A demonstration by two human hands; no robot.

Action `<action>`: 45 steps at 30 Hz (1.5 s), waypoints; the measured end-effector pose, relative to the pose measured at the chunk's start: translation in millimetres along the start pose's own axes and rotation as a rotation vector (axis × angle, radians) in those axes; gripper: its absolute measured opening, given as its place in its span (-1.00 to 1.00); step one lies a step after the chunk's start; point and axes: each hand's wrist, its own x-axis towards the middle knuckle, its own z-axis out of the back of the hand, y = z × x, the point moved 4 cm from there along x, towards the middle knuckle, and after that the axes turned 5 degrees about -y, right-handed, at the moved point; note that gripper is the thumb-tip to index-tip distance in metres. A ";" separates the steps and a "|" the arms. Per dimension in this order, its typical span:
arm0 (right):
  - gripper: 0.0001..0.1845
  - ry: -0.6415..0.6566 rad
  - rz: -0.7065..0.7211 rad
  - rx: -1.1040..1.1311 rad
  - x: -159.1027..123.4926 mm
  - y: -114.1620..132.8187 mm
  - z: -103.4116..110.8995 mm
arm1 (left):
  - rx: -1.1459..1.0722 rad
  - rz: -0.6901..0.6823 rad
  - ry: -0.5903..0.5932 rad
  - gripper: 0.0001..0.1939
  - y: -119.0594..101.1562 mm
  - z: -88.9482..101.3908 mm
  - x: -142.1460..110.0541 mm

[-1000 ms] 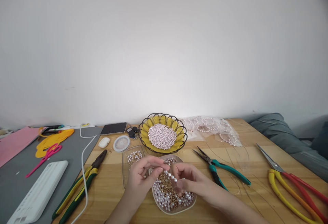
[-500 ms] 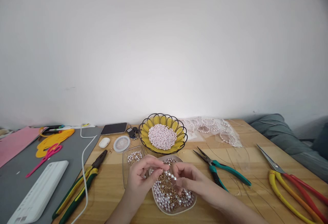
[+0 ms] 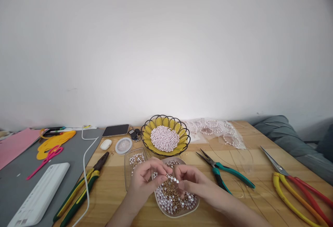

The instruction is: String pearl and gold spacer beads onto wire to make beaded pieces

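A short string of pearly beads [image 3: 172, 179] stretches between my two hands, above a white dish [image 3: 177, 216] of mixed pearl and gold beads. My left hand [image 3: 148, 178] pinches its left end between thumb and fingers. My right hand [image 3: 194, 182] is closed on the other end, thumb against fingers. The thread itself is too fine to make out. Partly behind my left hand stands a clear tray [image 3: 126, 171] with pearl and gold beads in it.
Behind the dish is a yellow basket [image 3: 187, 137] of pink-white beads. Teal pliers [image 3: 217, 166] and red-yellow scissors [image 3: 288, 176] lie to the right; green-yellow pliers [image 3: 88, 180], a white cable [image 3: 84, 164] and a phone [image 3: 116, 130] lie left. Bagged bead strings [image 3: 215, 130] rest at the back.
The fingers of my left hand have shifted slightly, its thumb now lying further along the bead string. My right hand stays almost in place, and the string sits a little flatter.
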 end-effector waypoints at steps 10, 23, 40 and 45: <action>-0.58 0.008 0.020 0.028 -0.2 3.9 -3.6 | -0.028 0.216 -0.042 -0.74 -0.4 -3.2 -2.9; -0.65 -0.073 0.121 0.076 3.2 7.6 0.5 | 0.018 0.251 -0.103 -0.71 4.2 0.2 -2.6; -0.71 -0.133 0.198 -0.048 10.8 -7.5 9.6 | 0.208 0.191 0.032 -0.74 4.0 -12.5 -0.9; -0.70 -0.160 0.204 -0.168 9.0 -10.9 7.6 | 0.244 0.191 0.057 -0.76 6.7 -13.6 -2.8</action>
